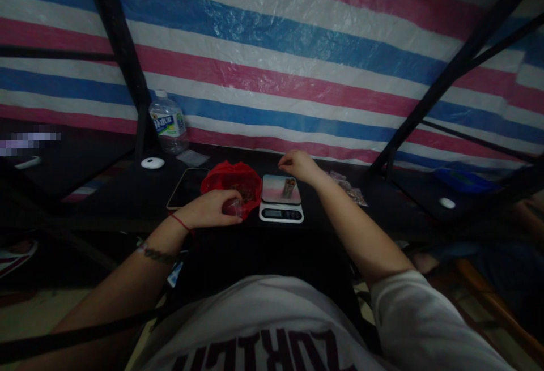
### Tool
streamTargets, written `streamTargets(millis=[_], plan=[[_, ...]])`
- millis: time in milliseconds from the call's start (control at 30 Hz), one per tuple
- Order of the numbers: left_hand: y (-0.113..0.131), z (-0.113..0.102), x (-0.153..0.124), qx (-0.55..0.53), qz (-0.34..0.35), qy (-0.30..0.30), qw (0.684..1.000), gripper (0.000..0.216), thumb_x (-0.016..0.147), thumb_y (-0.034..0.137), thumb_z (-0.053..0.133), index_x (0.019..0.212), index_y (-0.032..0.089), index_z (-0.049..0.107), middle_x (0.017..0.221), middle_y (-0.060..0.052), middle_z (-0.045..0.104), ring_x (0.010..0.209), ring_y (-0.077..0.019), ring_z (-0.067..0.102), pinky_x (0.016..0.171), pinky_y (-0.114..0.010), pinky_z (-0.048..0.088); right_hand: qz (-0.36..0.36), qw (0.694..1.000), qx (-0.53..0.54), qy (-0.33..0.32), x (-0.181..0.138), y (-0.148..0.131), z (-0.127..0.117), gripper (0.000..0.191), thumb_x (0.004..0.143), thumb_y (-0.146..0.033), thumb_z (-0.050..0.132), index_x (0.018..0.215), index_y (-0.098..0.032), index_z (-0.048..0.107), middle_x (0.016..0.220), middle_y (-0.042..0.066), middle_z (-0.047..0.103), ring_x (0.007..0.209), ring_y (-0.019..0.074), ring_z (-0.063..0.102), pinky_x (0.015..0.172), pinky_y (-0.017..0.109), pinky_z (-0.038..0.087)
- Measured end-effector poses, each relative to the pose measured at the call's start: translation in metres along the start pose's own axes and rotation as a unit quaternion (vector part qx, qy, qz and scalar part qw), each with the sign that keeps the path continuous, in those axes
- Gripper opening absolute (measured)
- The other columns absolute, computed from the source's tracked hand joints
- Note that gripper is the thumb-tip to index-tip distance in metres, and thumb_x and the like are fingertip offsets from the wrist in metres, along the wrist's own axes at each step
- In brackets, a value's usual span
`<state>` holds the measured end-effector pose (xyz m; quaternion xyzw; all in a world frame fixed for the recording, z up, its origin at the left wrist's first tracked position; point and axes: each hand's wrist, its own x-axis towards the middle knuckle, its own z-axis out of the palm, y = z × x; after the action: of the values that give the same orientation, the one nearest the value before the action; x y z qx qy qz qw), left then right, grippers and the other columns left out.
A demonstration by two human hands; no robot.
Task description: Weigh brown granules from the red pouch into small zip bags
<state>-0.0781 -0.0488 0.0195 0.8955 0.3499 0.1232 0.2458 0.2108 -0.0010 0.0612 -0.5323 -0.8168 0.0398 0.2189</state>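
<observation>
My left hand (212,208) is curled at the front edge of an open red plastic bag (212,178), its fingers around a small clear plastic thing (232,207), whether a bag or a cup I cannot tell. Small brown pieces (246,192) lie inside the red bag. Just right of it stands a white digital kitchen scale (283,213) with a shiny plate. On that plate rests a small see-through packet (289,187) with brownish contents. Beyond the scale, my right hand (297,165) hovers with fingertips pinched together; anything between them is too small to make out.
A phone (187,188) lies left of the red bag. Behind are a flat clear bag (192,158), a white mouse-like object (152,163) and a large plastic bottle (169,124). Filled small bags (351,190) lie beyond my right forearm. Dark metal posts (123,37) frame the table.
</observation>
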Motion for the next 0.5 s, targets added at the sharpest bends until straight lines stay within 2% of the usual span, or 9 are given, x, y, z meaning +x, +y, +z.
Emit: streamTargets(millis=[100, 167, 300, 500], plan=[[-0.003, 0.001, 0.001, -0.009, 0.001, 0.000, 1.000, 0.041, 0.072, 0.048, 0.062, 0.101, 0.019, 0.063, 0.098, -0.006, 0.067, 0.087, -0.0209, 0.061, 0.073, -0.027, 0.045, 0.024, 1.000, -0.018, -0.009, -0.012, 0.022, -0.008, 0.014, 0.079, -0.013, 0.063, 0.087, -0.014, 0.075, 0.086, 0.006, 0.073, 0.076, 0.0151, 0.065, 0.069, 0.023, 0.045], [-0.004, 0.002, 0.001, -0.013, 0.003, -0.003, 1.000, 0.040, 0.072, 0.048, 0.061, 0.100, 0.019, 0.063, 0.097, -0.006, 0.067, 0.086, -0.0204, 0.061, 0.073, -0.027, 0.045, 0.016, 0.999, -0.028, -0.025, -0.018, 0.029, -0.008, 0.014, 0.079, -0.012, 0.063, 0.087, -0.014, 0.075, 0.086, 0.005, 0.073, 0.076, 0.0145, 0.065, 0.071, 0.023, 0.044], [-0.003, 0.002, 0.001, -0.010, -0.003, -0.003, 1.000, 0.039, 0.073, 0.047, 0.061, 0.101, 0.019, 0.063, 0.098, -0.005, 0.067, 0.086, -0.0200, 0.062, 0.073, -0.026, 0.045, -0.012, 0.998, -0.035, -0.058, -0.021, 0.033, -0.002, 0.016, 0.077, -0.009, 0.062, 0.086, -0.013, 0.075, 0.087, 0.005, 0.073, 0.076, 0.0134, 0.064, 0.072, 0.022, 0.044], [-0.003, 0.001, 0.001, 0.001, 0.003, -0.005, 1.000, 0.037, 0.074, 0.046, 0.061, 0.100, 0.020, 0.062, 0.097, -0.004, 0.068, 0.084, -0.0189, 0.063, 0.071, -0.025, 0.045, -0.002, 0.995, -0.025, -0.093, -0.018, 0.036, 0.003, 0.015, 0.078, -0.010, 0.063, 0.087, -0.014, 0.075, 0.086, 0.005, 0.073, 0.074, 0.0126, 0.063, 0.070, 0.021, 0.044]])
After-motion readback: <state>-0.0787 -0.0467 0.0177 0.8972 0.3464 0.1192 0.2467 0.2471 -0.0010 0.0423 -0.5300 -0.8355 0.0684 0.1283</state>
